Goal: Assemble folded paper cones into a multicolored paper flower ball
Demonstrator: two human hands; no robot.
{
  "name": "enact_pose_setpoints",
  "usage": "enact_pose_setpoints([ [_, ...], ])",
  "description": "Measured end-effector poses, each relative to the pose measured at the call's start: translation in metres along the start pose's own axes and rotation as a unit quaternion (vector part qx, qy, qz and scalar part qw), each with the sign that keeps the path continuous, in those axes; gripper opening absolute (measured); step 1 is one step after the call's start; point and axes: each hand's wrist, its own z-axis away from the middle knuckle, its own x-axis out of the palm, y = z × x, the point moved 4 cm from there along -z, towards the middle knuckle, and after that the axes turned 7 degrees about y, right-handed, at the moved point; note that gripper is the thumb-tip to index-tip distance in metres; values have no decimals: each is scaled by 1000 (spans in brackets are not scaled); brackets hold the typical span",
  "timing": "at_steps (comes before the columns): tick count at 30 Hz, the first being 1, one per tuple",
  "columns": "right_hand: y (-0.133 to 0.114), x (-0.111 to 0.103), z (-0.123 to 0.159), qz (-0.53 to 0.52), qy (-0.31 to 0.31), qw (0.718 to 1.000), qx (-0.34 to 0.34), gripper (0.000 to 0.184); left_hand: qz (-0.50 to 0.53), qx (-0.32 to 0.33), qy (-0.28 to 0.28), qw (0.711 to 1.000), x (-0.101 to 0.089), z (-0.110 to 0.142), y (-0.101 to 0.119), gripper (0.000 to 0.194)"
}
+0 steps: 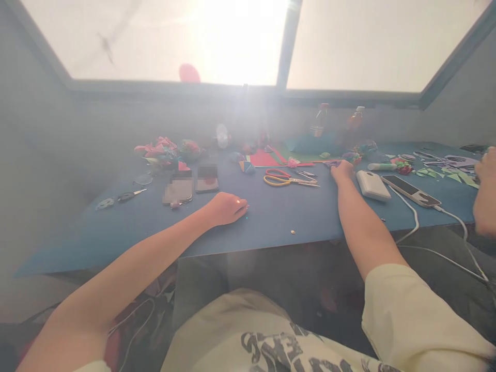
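My left hand [229,208] rests on the blue table top [267,227] with its fingers curled together. Whatever may be between the fingertips is hidden or too small to name. Farther off, my right hand [343,171] reaches forward, its fingers bent down onto a small purple paper piece [330,164]. Between the hands lie scissors [277,178] with red and yellow handles, their blades pointing right. A white power bank [372,185] sits just right of my right wrist. Behind the scissors are sheets of red paper [260,158] and green paper [302,155].
Two phones, one dark [207,179], lie left; a craft knife [132,195] is beyond them. Paper flowers [160,150] and bottles [319,121] stand behind. At right are a cabled phone [411,191], green paper scraps [428,172] and another person's hand [487,175].
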Motion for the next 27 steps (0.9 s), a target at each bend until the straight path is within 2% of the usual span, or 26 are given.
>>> enact_pose_setpoints([
  [6, -33, -15, -4, -51, 62, 990, -113, 45, 1, 2, -6, 1000, 0, 0, 0, 37],
  [9, -30, -15, -4, -26, 61, 993, -96, 48, 5, 8, -6, 1000, 0, 0, 1, 36],
  [12, -19, -7, -2, 12, 40, 998, -43, 58, 11, 7, -2, 1000, 2, 0, 0, 35],
  [14, -17, 0, 2, 25, 33, 999, -32, 59, 17, -2, 1, 1000, 4, 0, 0, 35],
  [20, -39, 11, 19, 43, 15, 995, -84, 45, 39, -27, -4, 999, -1, 5, 2, 33],
  [24, -57, 4, 22, 32, 17, 992, -119, 40, 116, 58, -8, 992, -8, 9, 10, 31],
  [27, -79, -7, 28, 12, 62, 988, -138, 43, 182, 83, -61, 978, -10, 11, 9, 42],
])
